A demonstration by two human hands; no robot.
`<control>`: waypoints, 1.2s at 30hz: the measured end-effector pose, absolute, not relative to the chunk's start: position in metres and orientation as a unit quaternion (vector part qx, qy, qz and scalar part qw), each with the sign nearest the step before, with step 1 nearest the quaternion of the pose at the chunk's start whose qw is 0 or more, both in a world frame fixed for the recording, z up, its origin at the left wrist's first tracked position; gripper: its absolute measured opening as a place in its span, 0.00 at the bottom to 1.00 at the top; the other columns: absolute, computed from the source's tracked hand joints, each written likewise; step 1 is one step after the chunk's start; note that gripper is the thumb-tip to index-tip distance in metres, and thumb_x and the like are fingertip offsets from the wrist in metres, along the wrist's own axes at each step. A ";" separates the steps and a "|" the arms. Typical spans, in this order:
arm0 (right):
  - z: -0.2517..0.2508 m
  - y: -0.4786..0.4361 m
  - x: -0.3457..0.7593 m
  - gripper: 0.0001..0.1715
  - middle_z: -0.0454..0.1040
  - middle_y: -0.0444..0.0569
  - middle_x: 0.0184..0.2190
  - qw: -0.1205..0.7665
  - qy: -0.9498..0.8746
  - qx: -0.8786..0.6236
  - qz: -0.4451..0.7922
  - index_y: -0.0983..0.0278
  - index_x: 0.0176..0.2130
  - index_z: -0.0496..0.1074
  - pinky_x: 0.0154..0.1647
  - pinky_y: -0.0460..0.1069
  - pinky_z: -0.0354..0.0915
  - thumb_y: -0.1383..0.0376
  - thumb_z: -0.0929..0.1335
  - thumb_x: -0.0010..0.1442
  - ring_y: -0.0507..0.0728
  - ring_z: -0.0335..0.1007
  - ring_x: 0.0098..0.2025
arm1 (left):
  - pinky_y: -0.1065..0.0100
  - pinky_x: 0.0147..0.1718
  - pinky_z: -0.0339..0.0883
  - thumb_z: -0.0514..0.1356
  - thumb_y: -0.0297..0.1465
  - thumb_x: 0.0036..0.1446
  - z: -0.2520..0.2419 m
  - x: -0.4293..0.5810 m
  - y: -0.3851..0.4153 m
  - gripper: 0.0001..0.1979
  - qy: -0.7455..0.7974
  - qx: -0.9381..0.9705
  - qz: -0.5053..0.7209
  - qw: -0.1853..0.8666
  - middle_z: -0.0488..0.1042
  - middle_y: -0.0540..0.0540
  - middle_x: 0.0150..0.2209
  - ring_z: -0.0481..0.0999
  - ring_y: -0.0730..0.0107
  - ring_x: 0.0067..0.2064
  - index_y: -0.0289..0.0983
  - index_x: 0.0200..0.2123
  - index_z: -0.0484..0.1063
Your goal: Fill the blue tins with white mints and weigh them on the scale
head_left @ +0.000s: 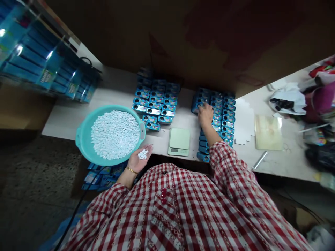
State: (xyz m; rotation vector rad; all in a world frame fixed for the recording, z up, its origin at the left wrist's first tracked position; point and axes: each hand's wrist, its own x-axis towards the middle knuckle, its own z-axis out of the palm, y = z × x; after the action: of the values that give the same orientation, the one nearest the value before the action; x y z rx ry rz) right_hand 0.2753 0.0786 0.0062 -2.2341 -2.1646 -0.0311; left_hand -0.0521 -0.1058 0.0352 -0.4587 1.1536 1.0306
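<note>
My left hand [140,157] lies palm up at the table's front edge, cupping several small white tablets [142,153], beside a teal basin [83,139] heaped with the same white tablets. My right hand [205,115] reaches forward and rests its fingers on a block of small blue tins [222,118] on the right; whether it grips one is unclear. A second block of blue tins [155,104], some open, sits left of centre. A pale green digital scale [179,141] stands between the two blocks, near the front edge.
White paper sheets [244,122] and a yellowish pad [268,132] lie right of the tins, with a metal rod [259,160] and cluttered bags at far right. Blue packaged boxes [39,62] are stacked at upper left. More blue packets [102,174] lie under the table.
</note>
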 end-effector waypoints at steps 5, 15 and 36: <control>-0.001 0.092 0.289 0.17 0.64 0.56 0.52 -0.043 -0.747 -0.662 -0.042 0.63 0.40 0.74 0.44 0.56 0.53 0.67 0.58 0.62 0.64 0.53 0.51 | 0.67 0.37 0.76 0.50 0.20 0.55 0.039 -0.045 -0.106 0.16 0.506 -0.207 0.470 0.693 0.78 0.36 0.36 0.79 0.63 0.39 0.28 0.46 0.70; 0.040 -0.039 0.218 0.17 0.67 0.57 0.47 -0.045 -0.875 -0.479 0.053 0.63 0.43 0.73 0.43 0.56 0.55 0.72 0.58 0.62 0.61 0.58 0.44 | 0.66 0.41 0.73 0.50 0.23 0.58 0.035 -0.014 -0.102 0.16 0.468 -0.186 0.418 0.757 0.78 0.36 0.37 0.78 0.63 0.42 0.28 0.46 0.71; 0.031 -0.124 0.102 0.13 0.68 0.58 0.45 0.025 -0.892 -0.339 0.297 0.70 0.46 0.67 0.43 0.52 0.66 0.66 0.63 0.63 0.57 0.67 0.45 | 0.55 0.51 0.66 0.47 0.29 0.62 0.030 -0.023 -0.135 0.19 0.486 -0.184 0.396 0.758 0.75 0.36 0.48 0.74 0.59 0.50 0.31 0.51 0.69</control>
State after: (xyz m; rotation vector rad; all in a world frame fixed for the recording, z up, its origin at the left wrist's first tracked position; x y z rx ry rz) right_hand 0.1022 -0.1238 0.0309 -1.0490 -2.7585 0.9199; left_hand -0.0227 -0.1346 0.0297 -0.4007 1.0580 0.8622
